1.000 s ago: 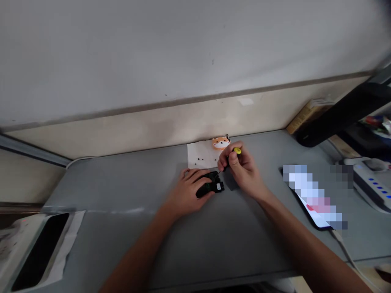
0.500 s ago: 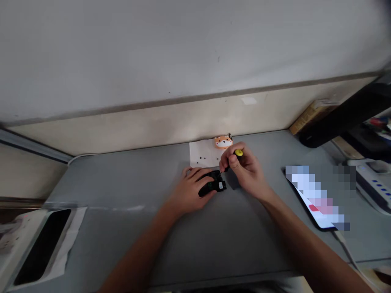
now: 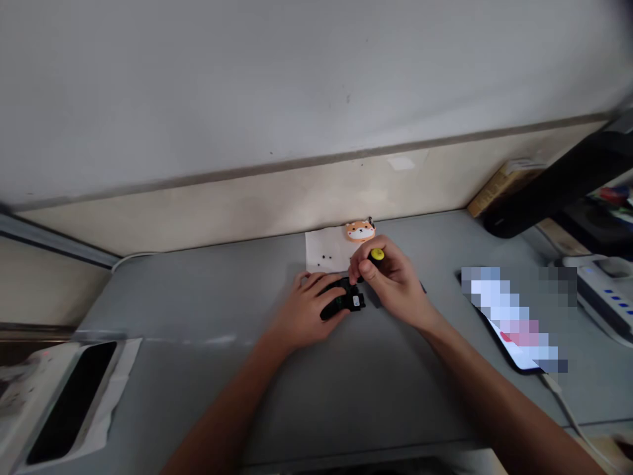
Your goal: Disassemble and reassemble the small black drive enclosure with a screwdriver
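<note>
My left hand [image 3: 309, 307] curls around a small black device [image 3: 355, 301] and presses it to the desk. A white label shows on the device, along with a hint of green inside; it resembles an opened computer mouse. Closed around a screwdriver [image 3: 377, 254] with a black handle and yellow end cap, my right hand [image 3: 393, 277] is at the device's upper right edge. The screwdriver's tip is hidden behind my fingers. Just beyond both hands lies a white paper [image 3: 316, 244] with several tiny dark screws [image 3: 324, 256] on it.
An orange-and-white animal-face case [image 3: 361, 230] rests at the paper's far edge by the wall. On the right are a lit phone [image 3: 504, 323] with a cable and a white power strip [image 3: 606, 284]. A dark phone [image 3: 74, 402] lies at left. A black cylinder [image 3: 544, 178] leans behind.
My right hand and the screwdriver have shifted slightly left and down, with the yellow cap turned a little. My left hand still holds the device in nearly the same place.
</note>
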### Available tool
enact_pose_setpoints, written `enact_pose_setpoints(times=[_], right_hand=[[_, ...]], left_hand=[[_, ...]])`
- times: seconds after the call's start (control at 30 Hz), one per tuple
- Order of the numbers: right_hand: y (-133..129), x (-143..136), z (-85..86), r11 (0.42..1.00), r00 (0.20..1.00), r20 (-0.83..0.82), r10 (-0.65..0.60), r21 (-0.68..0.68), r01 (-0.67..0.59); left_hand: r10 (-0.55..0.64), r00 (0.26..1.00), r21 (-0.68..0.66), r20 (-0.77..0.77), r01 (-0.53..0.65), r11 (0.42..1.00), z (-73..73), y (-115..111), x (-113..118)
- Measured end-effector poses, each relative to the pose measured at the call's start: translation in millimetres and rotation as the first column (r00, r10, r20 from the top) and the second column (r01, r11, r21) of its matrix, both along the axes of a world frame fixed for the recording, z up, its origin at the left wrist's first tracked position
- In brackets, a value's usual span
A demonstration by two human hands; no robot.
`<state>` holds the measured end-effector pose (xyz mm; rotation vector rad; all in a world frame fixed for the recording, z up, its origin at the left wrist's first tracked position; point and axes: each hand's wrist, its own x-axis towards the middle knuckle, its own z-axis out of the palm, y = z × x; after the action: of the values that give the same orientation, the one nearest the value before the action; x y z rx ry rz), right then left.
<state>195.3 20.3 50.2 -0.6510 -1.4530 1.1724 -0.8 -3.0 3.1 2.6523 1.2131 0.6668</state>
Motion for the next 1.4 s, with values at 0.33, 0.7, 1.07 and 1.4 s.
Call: enact_pose_setpoints(times=[0.33,0.7,1.07,1.4], right_hand=[[3,-4,0.0,0.990,0.996,-0.084,-0.039,-0.141,0.027],[7,-5,-0.7,0.973,0.980,-0.199,-0.003,-0.229,-0.044],[14,-4,-0.7,0.964,0.964,-0.263,-0.049,-0.264,-0.023],[11,1,-5.7,0.973,0.989,-0.137,-0.051,-0.232,0.018]], left_hand=[[0.026,0.999,-0.058,0.018,-0.025,0.998,0.2,0,1],[0.078,0.995,-0.128,0.060,-0.070,0.989,1.9,0,6],[0.084,0.992,-0.147,0.090,-0.070,0.987,3.6,-1,5],[0.041,0.998,-0.063,0.050,-0.038,0.997,4.4,-1,3]])
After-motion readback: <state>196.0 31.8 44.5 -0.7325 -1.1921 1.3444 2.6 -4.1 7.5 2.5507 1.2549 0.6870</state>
